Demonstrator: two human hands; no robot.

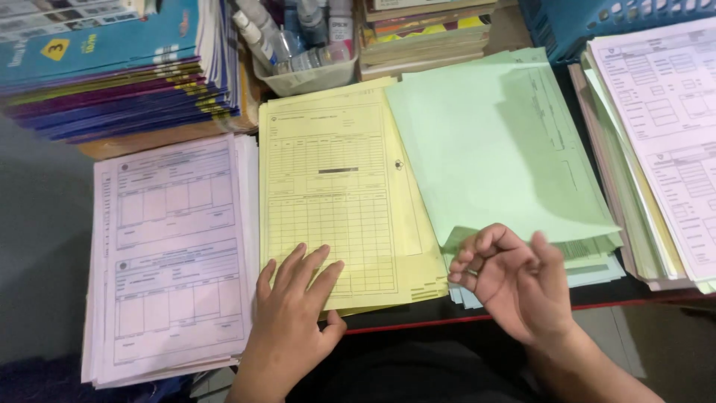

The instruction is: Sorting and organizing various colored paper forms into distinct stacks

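My left hand lies flat with fingers spread on the lower edge of a stack of yellow printed forms in the middle of the desk. My right hand hovers palm up with fingers loosely curled at the lower corner of a green sheet, which is lifted and turned over above a stack of green and pale blue papers. Whether the fingers pinch the sheet's edge is unclear. A stack of pale pink forms lies to the left of my left hand.
Another pile of pink and green forms sits at the right. Behind are a stack of coloured booklets, a small tray of ink bottles, a pile of books and a blue plastic basket. The desk's red front edge runs below.
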